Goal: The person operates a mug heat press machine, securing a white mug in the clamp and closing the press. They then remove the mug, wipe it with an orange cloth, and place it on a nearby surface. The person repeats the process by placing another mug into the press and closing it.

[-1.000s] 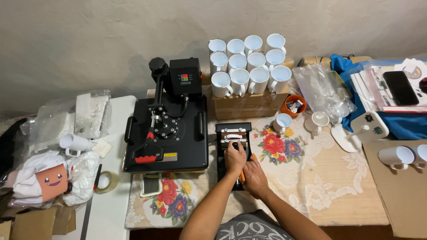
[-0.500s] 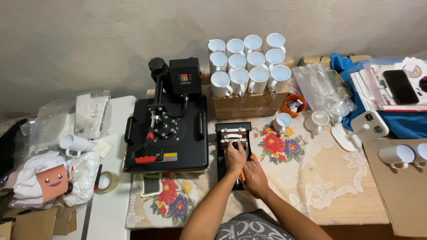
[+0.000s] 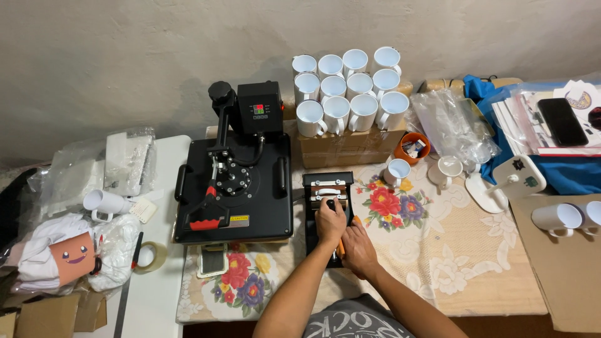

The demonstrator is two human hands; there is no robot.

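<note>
On the bench (image 3: 476,275), both hands clamped the small black mug press (image 3: 327,188): left hand (image 3: 330,220) on its lever, right hand (image 3: 359,246) steadying it; it looked rigid, heavy metal.

My table's floral cloth (image 3: 432,250) carries the black heat press (image 3: 235,191); right of the press sit a mug clamp (image 3: 327,194) and white mug (image 3: 397,171).

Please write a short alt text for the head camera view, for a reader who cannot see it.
Both hands, left hand and right hand, rest on a small black mug press on a floral tablecloth. A large black heat press sits left; white mugs stand stacked behind.
</note>
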